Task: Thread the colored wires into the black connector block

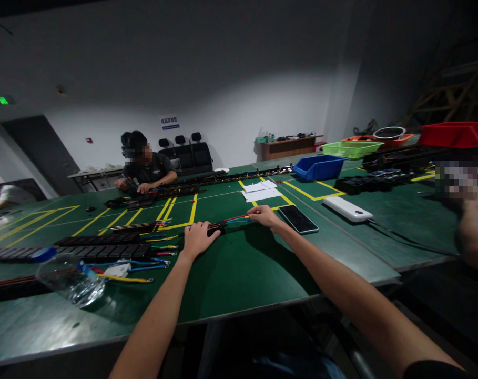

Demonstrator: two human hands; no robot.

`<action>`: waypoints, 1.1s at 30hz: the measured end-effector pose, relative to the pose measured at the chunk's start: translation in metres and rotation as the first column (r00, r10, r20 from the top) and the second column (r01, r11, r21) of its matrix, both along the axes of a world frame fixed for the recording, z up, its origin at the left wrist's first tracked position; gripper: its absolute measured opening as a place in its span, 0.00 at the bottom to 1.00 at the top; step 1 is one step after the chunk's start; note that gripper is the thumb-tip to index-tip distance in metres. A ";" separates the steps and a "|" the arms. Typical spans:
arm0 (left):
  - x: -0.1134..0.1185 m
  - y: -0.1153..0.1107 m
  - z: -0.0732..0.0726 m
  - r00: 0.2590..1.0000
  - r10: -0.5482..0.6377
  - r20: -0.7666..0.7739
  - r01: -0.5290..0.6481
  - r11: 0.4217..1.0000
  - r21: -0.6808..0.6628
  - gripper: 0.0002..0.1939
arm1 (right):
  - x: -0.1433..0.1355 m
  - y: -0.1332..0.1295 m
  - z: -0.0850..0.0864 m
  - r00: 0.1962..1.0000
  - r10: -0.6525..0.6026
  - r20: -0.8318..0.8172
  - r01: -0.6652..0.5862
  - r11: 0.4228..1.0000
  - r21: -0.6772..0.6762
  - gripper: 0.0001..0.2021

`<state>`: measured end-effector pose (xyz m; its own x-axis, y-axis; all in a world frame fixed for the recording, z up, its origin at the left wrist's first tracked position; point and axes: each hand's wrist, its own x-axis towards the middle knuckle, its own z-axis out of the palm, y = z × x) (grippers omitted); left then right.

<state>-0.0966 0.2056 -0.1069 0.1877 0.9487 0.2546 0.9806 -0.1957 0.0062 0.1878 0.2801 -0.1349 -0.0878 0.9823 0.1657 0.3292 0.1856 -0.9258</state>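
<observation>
A dark strip (216, 228) lies on the green tabletop (231, 281), red and blue wires (236, 217) extending from its right end.

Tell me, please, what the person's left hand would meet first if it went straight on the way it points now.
Crossing the green tabletop, the left hand would probably first meet the long black strip lying farther back, though the depth is unclear.

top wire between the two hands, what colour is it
Red; the top wire shows best in the head view, running to the right hand.
</observation>
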 end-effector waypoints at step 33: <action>-0.004 0.004 -0.003 0.999 -0.018 0.040 0.018 1.000 0.006 0.33 | 0.002 0.000 0.001 0.991 0.028 0.129 -0.021 0.998 -0.059 0.08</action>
<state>-0.1007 0.2091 -0.1103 0.1945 0.9437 0.2676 0.9759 -0.2138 0.0446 0.1901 0.2801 -0.1342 -0.1289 0.9871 0.0952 0.4430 0.1431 -0.8850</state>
